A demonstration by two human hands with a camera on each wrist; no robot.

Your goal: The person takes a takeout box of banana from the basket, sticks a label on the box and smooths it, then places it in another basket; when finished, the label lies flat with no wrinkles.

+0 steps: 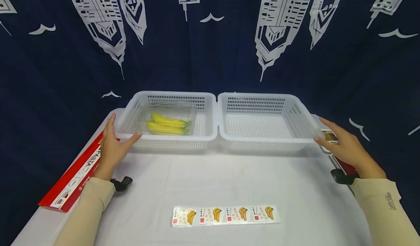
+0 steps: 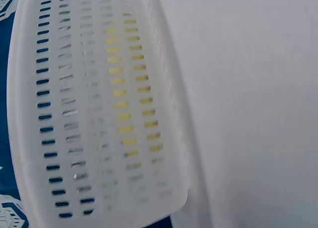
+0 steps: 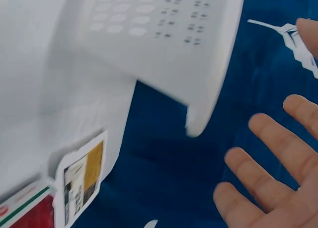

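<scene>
Well, lying nearest the person on the white cloth-covered surface [image 1: 229,180] is a flat strip of four white labels printed with bananas [image 1: 225,216]. Beyond it, two forearms in cream sleeves [image 1: 88,202] reach forward, set well apart. The left hand [image 1: 113,143] has its fingers up and its thumb stretched wide, at the near outer corner of a white perforated plastic basket [image 1: 164,138]; a long red-and-white box [image 1: 73,180] lies beside that wrist. The right hand [image 1: 347,149] is likewise loose and spread, fingers extended, at the near outer corner of a matching white basket [image 1: 265,140]. Whether either hand truly touches the plastic, I can't tell. The baskets stand side by side, the left one holding a clear plastic box [image 1: 193,112] with yellow bananas [image 1: 167,130] in it. To my eye, the step in hand is settling the pair squarely, and the next move would call for even, light pressure at both corners. Farthest off hangs a navy cloth with white printed buildings [image 1: 210,60]
</scene>
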